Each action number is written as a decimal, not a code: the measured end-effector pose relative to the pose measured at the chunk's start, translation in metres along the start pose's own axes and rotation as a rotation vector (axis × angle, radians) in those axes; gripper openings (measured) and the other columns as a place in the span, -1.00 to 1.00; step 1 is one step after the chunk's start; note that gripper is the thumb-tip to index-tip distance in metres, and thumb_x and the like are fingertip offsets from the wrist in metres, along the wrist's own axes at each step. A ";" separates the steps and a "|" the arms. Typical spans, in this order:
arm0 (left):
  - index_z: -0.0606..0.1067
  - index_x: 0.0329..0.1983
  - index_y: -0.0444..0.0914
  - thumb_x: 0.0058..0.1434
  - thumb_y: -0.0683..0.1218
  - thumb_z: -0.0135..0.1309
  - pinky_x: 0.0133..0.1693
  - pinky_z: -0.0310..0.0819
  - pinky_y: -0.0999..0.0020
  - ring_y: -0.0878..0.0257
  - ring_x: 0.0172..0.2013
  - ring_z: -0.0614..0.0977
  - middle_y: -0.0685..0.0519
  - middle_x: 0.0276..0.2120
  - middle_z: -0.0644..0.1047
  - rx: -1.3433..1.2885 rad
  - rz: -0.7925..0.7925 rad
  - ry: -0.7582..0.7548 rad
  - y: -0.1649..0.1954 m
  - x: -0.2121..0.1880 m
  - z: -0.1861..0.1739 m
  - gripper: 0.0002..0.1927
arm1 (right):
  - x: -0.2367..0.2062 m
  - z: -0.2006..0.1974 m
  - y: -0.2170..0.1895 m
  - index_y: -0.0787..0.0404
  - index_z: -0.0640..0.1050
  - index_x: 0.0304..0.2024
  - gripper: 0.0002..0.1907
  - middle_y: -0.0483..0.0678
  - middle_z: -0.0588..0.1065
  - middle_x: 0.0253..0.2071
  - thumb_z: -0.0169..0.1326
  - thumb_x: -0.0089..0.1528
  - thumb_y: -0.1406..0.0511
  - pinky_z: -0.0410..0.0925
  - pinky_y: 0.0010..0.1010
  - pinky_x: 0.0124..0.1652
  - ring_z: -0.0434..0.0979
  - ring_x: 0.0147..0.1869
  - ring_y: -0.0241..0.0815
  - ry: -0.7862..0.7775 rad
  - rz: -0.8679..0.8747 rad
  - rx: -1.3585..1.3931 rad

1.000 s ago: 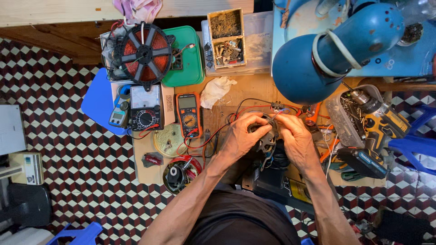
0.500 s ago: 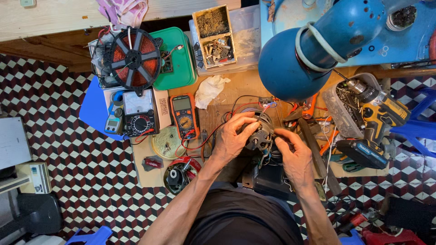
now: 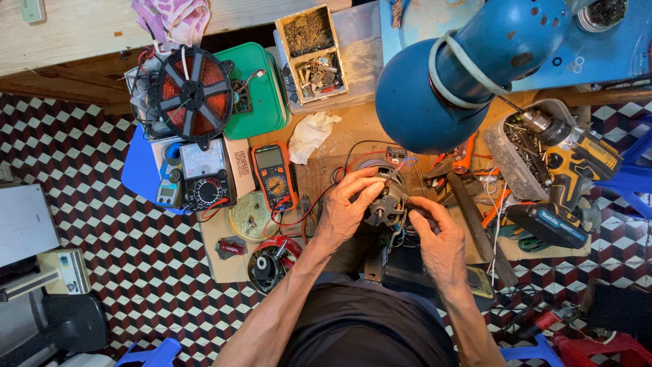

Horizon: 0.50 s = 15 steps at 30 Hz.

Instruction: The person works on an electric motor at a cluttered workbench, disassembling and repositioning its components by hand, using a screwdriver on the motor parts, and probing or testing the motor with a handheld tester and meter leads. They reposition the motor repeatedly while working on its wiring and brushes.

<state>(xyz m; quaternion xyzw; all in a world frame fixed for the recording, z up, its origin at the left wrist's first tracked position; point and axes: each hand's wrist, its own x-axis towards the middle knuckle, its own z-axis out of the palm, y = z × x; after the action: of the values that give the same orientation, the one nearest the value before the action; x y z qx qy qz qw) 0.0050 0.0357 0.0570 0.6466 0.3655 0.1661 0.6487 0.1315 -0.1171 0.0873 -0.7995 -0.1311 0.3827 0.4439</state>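
I see both hands closed on the small motor (image 3: 386, 200) at the middle of the workbench (image 3: 353, 129): my left hand (image 3: 345, 209) wraps its left side, my right hand (image 3: 440, 234) grips its near right edge. An orange meter (image 3: 273, 175) lies left.

between the left hand (image 3: 346, 211) and the right hand (image 3: 440, 239) sits a dull grey metal motor (image 3: 386, 201) with plastic-coated wires. beyond the hands, the blue lamp shade (image 3: 421, 105) looks like worn painted metal, and a crumpled white cloth (image 3: 309, 134) lies on the scuffed matt wooden bench (image 3: 360, 126). left of them is an orange multimeter (image 3: 273, 175) of smooth plastic.
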 end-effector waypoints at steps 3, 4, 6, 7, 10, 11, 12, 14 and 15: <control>0.61 0.07 -0.18 0.40 -0.04 0.06 0.26 0.40 0.25 0.12 0.25 0.54 -0.08 0.22 0.51 0.008 0.035 -0.045 -0.002 0.001 -0.001 -0.73 | 0.001 -0.001 -0.004 0.24 0.61 0.09 -0.68 -0.16 0.59 -0.18 0.13 0.29 0.33 0.37 -0.58 -0.12 0.50 -0.16 -0.42 -0.005 0.006 0.010; 0.60 0.09 -0.18 0.41 -0.04 0.05 0.27 0.39 0.25 0.12 0.27 0.52 -0.09 0.24 0.49 0.017 0.048 -0.063 -0.003 0.002 -0.002 -0.73 | 0.001 -0.001 -0.006 0.24 0.61 0.09 -0.68 -0.17 0.59 -0.17 0.13 0.29 0.33 0.37 -0.59 -0.12 0.49 -0.16 -0.42 -0.008 0.003 0.017; 0.60 0.11 -0.17 0.42 -0.07 0.02 0.29 0.36 0.24 0.11 0.30 0.49 -0.10 0.28 0.46 0.012 0.056 -0.100 -0.003 0.003 -0.004 -0.73 | 0.001 0.000 -0.012 0.24 0.62 0.08 -0.69 -0.13 0.59 -0.15 0.12 0.29 0.32 0.36 -0.56 -0.10 0.49 -0.13 -0.40 -0.006 0.012 0.050; 0.60 0.13 -0.17 0.42 -0.08 0.01 0.30 0.35 0.24 0.11 0.32 0.48 -0.10 0.29 0.45 0.009 0.061 -0.117 -0.003 0.003 -0.005 -0.72 | 0.002 0.000 -0.015 0.24 0.62 0.07 -0.69 -0.11 0.59 -0.14 0.12 0.29 0.32 0.36 -0.54 -0.09 0.49 -0.12 -0.39 -0.005 0.015 0.067; 0.61 0.10 -0.16 0.37 -0.09 0.07 0.28 0.38 0.24 0.11 0.30 0.49 -0.09 0.28 0.46 0.035 0.060 -0.110 -0.001 0.004 -0.004 -0.72 | 0.010 0.001 -0.028 0.30 0.63 -0.02 -0.75 -0.06 0.57 -0.02 0.09 0.34 0.29 0.33 -0.51 0.07 0.52 0.08 -0.35 0.016 -0.192 -0.006; 0.61 0.09 -0.16 0.36 -0.09 0.09 0.27 0.40 0.25 0.12 0.28 0.51 -0.08 0.27 0.47 0.028 0.036 -0.095 0.000 0.003 -0.004 -0.73 | 0.016 0.004 -0.033 0.31 0.64 -0.04 -0.74 -0.05 0.58 -0.02 0.09 0.33 0.26 0.33 -0.50 0.07 0.52 0.07 -0.33 -0.001 -0.139 0.029; 0.62 0.08 -0.16 0.34 -0.08 0.10 0.25 0.42 0.25 0.13 0.26 0.53 -0.07 0.26 0.49 0.022 0.013 -0.082 0.002 0.002 -0.003 -0.73 | 0.023 0.006 -0.037 0.32 0.65 -0.07 -0.72 -0.04 0.59 -0.03 0.10 0.33 0.24 0.33 -0.49 0.06 0.52 0.06 -0.31 -0.016 -0.085 0.066; 0.62 0.05 -0.16 0.31 -0.08 0.14 0.23 0.43 0.26 0.14 0.23 0.56 -0.05 0.23 0.52 0.024 -0.014 -0.062 0.005 0.000 -0.003 -0.74 | 0.037 0.012 -0.044 0.33 0.66 -0.11 -0.71 -0.05 0.59 -0.05 0.13 0.30 0.22 0.33 -0.49 0.01 0.52 0.02 -0.30 -0.044 0.034 0.120; 0.63 0.04 -0.17 0.30 -0.08 0.16 0.23 0.43 0.25 0.14 0.22 0.57 -0.05 0.22 0.53 0.032 -0.016 -0.053 0.007 0.000 -0.003 -0.74 | 0.044 0.015 -0.046 0.33 0.67 -0.13 -0.71 -0.07 0.58 -0.06 0.16 0.27 0.21 0.33 -0.50 -0.03 0.51 -0.01 -0.31 -0.056 0.096 0.136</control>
<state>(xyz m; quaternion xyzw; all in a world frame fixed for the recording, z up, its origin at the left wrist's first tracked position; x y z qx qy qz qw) 0.0049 0.0387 0.0638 0.6582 0.3559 0.1379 0.6490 0.1562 -0.0574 0.0983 -0.7619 -0.0786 0.4339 0.4744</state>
